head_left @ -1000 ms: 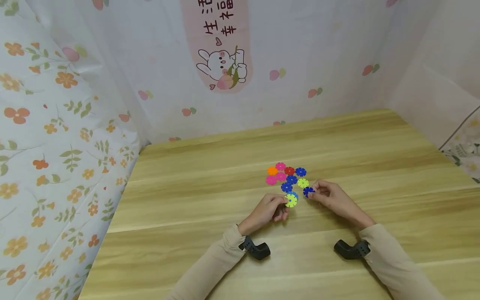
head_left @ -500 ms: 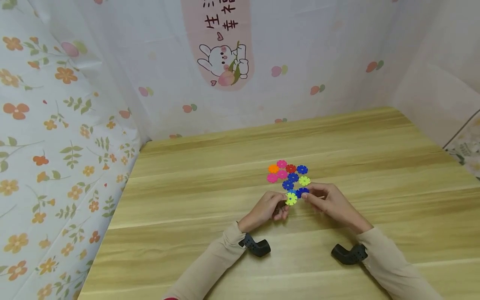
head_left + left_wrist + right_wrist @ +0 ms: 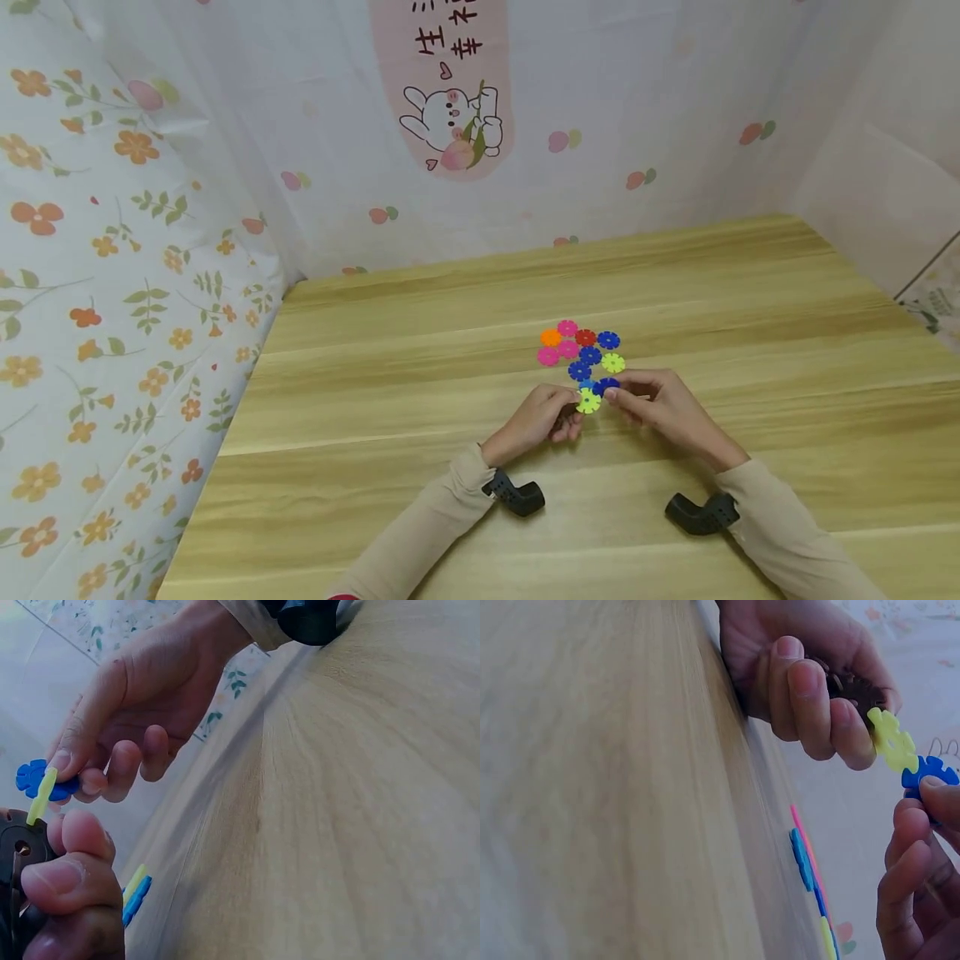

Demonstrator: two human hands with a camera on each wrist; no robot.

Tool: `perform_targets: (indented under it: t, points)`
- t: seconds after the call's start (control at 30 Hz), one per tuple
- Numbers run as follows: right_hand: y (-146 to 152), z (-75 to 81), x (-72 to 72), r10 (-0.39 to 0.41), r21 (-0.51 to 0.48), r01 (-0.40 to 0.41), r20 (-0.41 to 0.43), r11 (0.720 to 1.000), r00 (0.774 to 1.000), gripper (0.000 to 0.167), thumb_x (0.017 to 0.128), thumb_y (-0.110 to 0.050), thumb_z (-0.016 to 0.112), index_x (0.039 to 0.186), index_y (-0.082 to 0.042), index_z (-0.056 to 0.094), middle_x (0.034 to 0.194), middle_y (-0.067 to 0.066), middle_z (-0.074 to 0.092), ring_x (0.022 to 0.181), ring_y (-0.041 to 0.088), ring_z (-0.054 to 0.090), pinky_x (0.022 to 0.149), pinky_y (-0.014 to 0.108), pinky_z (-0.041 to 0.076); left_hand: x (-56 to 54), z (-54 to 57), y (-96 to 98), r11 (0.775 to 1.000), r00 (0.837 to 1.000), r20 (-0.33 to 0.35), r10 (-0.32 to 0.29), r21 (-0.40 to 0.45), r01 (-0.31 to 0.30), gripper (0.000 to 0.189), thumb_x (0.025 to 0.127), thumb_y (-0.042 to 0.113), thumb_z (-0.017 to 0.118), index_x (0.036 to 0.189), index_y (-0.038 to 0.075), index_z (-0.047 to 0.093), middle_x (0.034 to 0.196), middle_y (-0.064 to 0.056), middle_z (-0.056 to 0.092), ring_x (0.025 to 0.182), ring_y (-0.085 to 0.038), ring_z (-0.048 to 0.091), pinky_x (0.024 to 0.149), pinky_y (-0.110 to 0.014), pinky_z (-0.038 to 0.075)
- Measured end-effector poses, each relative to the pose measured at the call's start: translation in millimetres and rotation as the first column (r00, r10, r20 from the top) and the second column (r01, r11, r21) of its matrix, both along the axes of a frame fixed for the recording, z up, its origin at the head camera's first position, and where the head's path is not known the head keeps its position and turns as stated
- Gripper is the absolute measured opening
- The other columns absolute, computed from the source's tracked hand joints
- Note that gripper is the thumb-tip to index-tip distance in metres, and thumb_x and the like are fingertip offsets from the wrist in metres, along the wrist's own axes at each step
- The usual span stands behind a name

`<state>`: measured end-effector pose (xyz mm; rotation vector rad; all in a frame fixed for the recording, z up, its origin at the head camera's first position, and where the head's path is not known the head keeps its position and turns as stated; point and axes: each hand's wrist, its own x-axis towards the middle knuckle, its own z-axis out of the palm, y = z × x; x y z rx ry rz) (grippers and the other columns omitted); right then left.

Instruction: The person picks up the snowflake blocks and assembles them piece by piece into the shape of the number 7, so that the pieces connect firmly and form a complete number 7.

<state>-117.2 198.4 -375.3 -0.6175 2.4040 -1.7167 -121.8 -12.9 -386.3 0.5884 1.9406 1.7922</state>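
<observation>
My left hand (image 3: 534, 423) grips dark brown notched snowflake discs (image 3: 859, 691), mostly covered by its fingers. A yellow-green snowflake disc (image 3: 588, 402) sticks out from them, standing on edge in the left wrist view. My right hand (image 3: 673, 415) pinches a dark blue snowflake disc (image 3: 932, 772) between thumb and fingers. In the right wrist view the blue disc's edge meets the yellow-green disc's rim at the notches. Both hands are held close together over the wooden table (image 3: 420, 367), above its surface in the wrist views.
Just beyond the hands, loose snowflake discs lie on the table: an orange disc (image 3: 551, 337), a red disc (image 3: 586, 337), a yellow-green one (image 3: 613, 362), several pink and blue ones, and a light blue disc (image 3: 587, 385). A printed curtain (image 3: 600, 100) hangs behind the table.
My right hand has moved left, bringing the blue disc from apart to the yellow-green disc's edge. My left hand keeps its grip nearly in place. The head view has shifted slightly.
</observation>
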Motion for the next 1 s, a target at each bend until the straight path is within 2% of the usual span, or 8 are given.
perform_targets:
  t: [0.17,0.27,0.53,0.7,0.9,1.0]
  points:
    - [-2,-2.4,0.1,0.016,-0.021,-0.016,-0.018,1.0,1.0,0.011,0.091,-0.008,0.06,0.089,0.001,0.066,0.067,0.015,0.058,0.054,0.016,0.053,0.043,0.026,0.044,7.9,19.9,-3.4,1.0,1.0,-0.014,-0.011,-0.012,0.011,0.036,0.096,0.004,0.034,0.073,-0.017,0.052,0.053,-0.006,0.049,0.04,-0.012,0.034,0.041,-0.019,0.031]
    - [-1,-2.5,-0.4,0.021,-0.02,-0.021,-0.019,1.0,1.0,0.012,0.091,-0.007,0.059,0.089,0.002,0.066,0.07,0.015,0.06,0.056,0.017,0.055,0.046,0.027,0.047,8.3,22.5,-2.6,1.0,1.0,-0.017,-0.011,0.003,0.012,0.036,0.097,0.004,0.034,0.073,-0.018,0.051,0.053,-0.006,0.048,0.041,-0.014,0.033,0.041,-0.019,0.03]
    - [0,-0.7,-0.4,0.039,-0.044,-0.038,0.014,0.998,0.999,0.013,0.091,-0.006,0.058,0.092,0.004,0.066,0.073,0.015,0.062,0.059,0.019,0.059,0.051,0.031,0.051,6.9,23.8,-2.1,0.999,1.0,-0.004,-0.029,0.018,0.029,0.035,0.096,0.002,0.033,0.073,-0.017,0.049,0.054,-0.006,0.046,0.042,-0.015,0.032,0.042,-0.02,0.03]
    - [0,-1.8,-1.0,0.052,-0.028,-0.052,0.025,0.998,0.998,0.013,0.092,-0.006,0.058,0.093,0.004,0.067,0.076,0.015,0.063,0.06,0.02,0.059,0.053,0.031,0.051,6.7,22.3,-1.9,0.999,1.0,-0.015,-0.023,0.026,0.023,0.036,0.096,0.002,0.033,0.073,-0.019,0.048,0.054,-0.005,0.046,0.044,-0.012,0.035,0.042,-0.019,0.028]
    - [0,-1.5,-0.6,0.083,-0.016,-0.083,0.036,0.996,0.996,0.014,0.092,-0.007,0.057,0.092,0.003,0.067,0.076,0.014,0.063,0.061,0.017,0.059,0.054,0.03,0.052,7.1,19.2,-2.1,0.998,0.999,0.051,-0.016,0.059,0.013,0.034,0.095,0.003,0.034,0.073,-0.019,0.047,0.058,-0.002,0.046,0.049,-0.007,0.04,0.046,-0.017,0.033]
    - [-2,-1.9,-0.7,0.107,-0.034,-0.105,0.03,0.994,0.994,0.013,0.093,-0.005,0.056,0.091,0.003,0.066,0.075,0.014,0.062,0.063,0.015,0.059,0.055,0.031,0.053,6.9,19.1,-2.7,0.998,0.999,0.048,-0.013,0.068,0.009,0.034,0.096,0.003,0.035,0.071,-0.016,0.048,0.058,-0.001,0.046,0.048,-0.006,0.039,0.046,-0.017,0.033]
